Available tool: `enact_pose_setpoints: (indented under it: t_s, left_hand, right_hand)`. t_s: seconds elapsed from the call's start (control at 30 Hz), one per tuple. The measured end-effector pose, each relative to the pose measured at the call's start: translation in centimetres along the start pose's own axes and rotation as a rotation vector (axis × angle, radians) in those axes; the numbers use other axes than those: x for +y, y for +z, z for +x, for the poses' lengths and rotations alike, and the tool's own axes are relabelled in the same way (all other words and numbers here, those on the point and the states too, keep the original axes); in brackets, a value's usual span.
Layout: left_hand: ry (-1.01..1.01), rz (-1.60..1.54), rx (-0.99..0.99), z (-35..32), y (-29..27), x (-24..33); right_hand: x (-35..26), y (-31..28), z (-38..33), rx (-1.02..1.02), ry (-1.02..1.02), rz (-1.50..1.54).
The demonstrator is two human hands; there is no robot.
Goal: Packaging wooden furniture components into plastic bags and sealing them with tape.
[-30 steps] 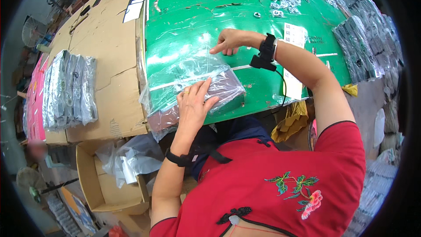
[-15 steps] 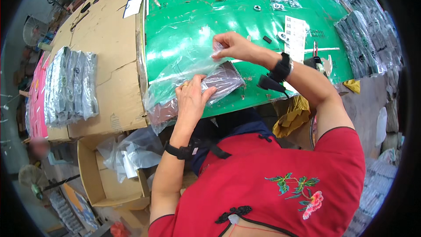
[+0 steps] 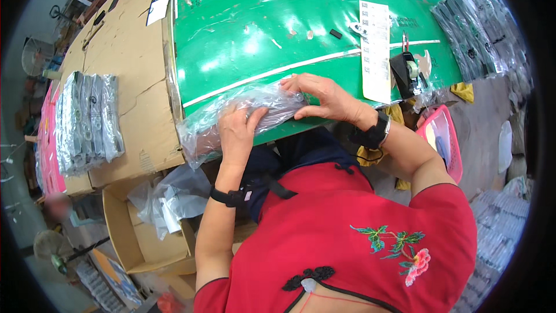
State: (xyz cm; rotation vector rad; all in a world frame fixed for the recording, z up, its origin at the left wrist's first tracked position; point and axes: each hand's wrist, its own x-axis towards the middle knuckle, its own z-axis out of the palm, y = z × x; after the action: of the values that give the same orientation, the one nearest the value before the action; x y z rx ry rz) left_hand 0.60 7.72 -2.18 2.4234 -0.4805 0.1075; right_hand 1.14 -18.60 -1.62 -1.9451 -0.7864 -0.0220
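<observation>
A long brown piece wrapped in a clear plastic bag [image 3: 200,139] lies along the near edge of the green table. The film is crumpled and folded over on top. My left hand [image 3: 236,133] presses on the left-middle of the bag, fingers bent over it and thumb held apart. At the bag's right end, my right hand [image 3: 331,99] grips the film with curled fingers, its thumb at the near side. What lies under the fingers is hidden.
A label sheet [image 3: 375,52] and a black tape dispenser [image 3: 406,75] are on the table to the right. Plastic-wrapped packs [image 3: 92,122] lie on cardboard at left, with more stacked [image 3: 469,35] far right. An open carton [image 3: 145,237] and a pink basket [image 3: 449,139] stand below.
My right hand has come down from holding the film raised to the bag's right end. The loose film now lies folded over the brown piece. The view has shifted slightly.
</observation>
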Motion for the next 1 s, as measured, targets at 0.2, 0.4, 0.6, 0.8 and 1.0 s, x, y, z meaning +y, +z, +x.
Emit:
enact_pose_setpoints:
  t_s: [0.2, 0.4, 0.6, 0.8, 1.0]
  left_hand:
    - [0.085, 0.344, 0.154, -2.3, -0.9, 2.4]
    - [0.33, 0.408, 0.182, 0.0, -4.1, 8.0]
    - [0.302, 0.375, 0.016, 0.1, -1.5, 5.5]
    - [0.314, 0.168, 0.155, -1.7, 1.1, 4.3]
    - [0.352, 0.054, 0.127, -1.9, 0.8, 4.1]
  right_hand:
    - [1.2, 1.4, -0.5, 0.07, -0.062, -0.003]
    - [1.0, 1.5, -0.9, 0.111, -0.121, -0.003]
    - [1.4, 2.5, -1.2, 0.156, -0.128, -0.006]
    - [0.7, 2.9, -1.7, 0.234, -0.153, -0.041]
    - [0.7, 3.4, -2.0, 0.262, -0.152, -0.085]
